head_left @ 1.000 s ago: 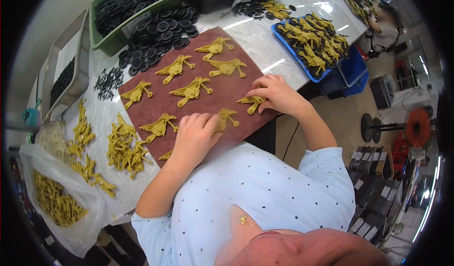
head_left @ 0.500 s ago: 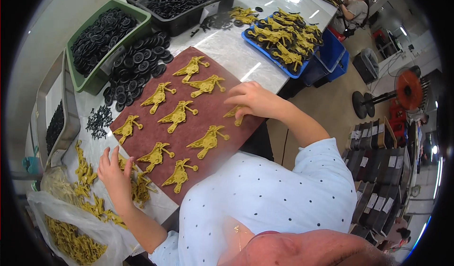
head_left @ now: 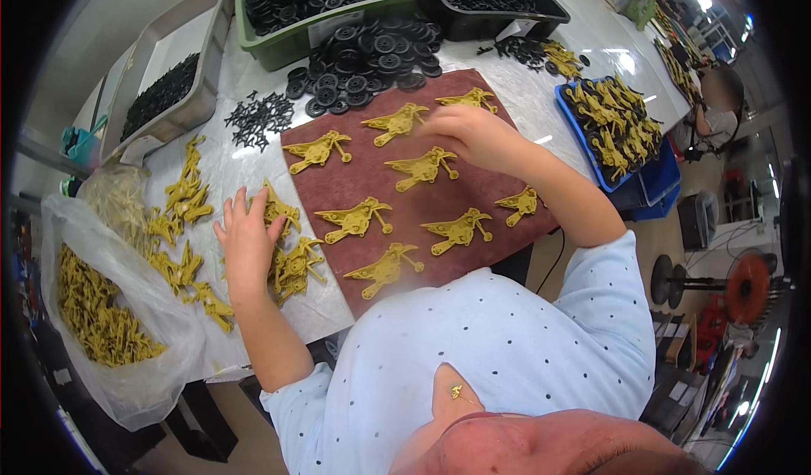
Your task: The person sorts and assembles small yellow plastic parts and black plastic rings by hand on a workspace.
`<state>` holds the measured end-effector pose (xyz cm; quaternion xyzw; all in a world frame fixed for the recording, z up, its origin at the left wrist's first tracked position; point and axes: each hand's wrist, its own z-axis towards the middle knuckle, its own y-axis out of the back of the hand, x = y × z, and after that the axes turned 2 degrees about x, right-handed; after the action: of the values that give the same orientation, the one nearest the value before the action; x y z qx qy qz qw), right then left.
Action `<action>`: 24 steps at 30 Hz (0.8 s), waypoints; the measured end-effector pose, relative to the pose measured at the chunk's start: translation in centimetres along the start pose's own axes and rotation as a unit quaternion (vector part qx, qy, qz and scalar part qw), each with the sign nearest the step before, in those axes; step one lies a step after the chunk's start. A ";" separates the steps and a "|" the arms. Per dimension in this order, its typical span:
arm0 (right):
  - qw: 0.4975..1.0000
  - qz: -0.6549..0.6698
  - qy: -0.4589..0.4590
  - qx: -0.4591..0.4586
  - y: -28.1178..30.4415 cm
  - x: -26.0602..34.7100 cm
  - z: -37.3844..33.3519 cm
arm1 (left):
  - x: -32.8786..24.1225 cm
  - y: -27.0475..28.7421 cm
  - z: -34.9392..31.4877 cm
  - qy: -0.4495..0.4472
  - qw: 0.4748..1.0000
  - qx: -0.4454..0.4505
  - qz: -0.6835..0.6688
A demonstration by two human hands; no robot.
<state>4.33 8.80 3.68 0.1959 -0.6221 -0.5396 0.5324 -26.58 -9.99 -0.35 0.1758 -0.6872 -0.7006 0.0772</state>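
My left hand (head_left: 247, 237) is open with its fingers spread, over the edge of a small pile of yellow plastic parts (head_left: 296, 266) on the table. Above the reddish-brown mat (head_left: 329, 184), my right hand (head_left: 477, 140) has its fingers bent together and pointing down-left. Whatever is in its fingertips, if anything, is hidden. Flat yellow bird-shaped parts lie spaced out on the mat, among them a centre one (head_left: 422, 168) just below the right hand and a far one (head_left: 467, 98) partly covered by it. Another yellow part (head_left: 517, 205) lies near the mat's right edge.
Black wheels (head_left: 363, 61) lie heaped beyond the mat, before a green bin (head_left: 279, 51). Small black pieces (head_left: 258, 119) are scattered to the left. A plastic bag (head_left: 182, 323) holds yellow parts. At right stands a blue tray (head_left: 583, 150) of assembled pieces. A person (head_left: 718, 120) sits farther off.
The view has turned, shifting the scene. My right hand has left the part at the mat's right edge and moved to the mat's far side. My left hand stays by the yellow pile.
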 end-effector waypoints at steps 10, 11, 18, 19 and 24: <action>0.990 -0.068 0.097 0.082 -7.2 1.8 11.2 | 1.7 0.2 0.3 -0.031 0.996 -0.009 -0.084; 0.986 -0.081 0.093 0.115 -7.4 2.0 11.4 | 1.8 0.3 0.4 -0.039 0.996 0.000 -0.079; 0.989 -0.019 0.125 0.076 -7.1 1.8 11.4 | 4.7 0.2 1.1 -0.013 0.970 -0.005 -0.243; 0.989 -0.017 0.127 0.078 -6.8 1.9 11.3 | 5.4 0.1 1.1 0.002 0.976 -0.021 -0.217; 0.995 0.007 0.071 0.071 -5.0 1.4 10.6 | 5.7 1.7 -0.7 -0.003 0.981 0.016 -0.191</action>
<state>-7.11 10.85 1.50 0.2667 -0.6208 -0.4753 0.5635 -31.83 -12.68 0.51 0.3032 -0.6523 -0.6919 -0.0626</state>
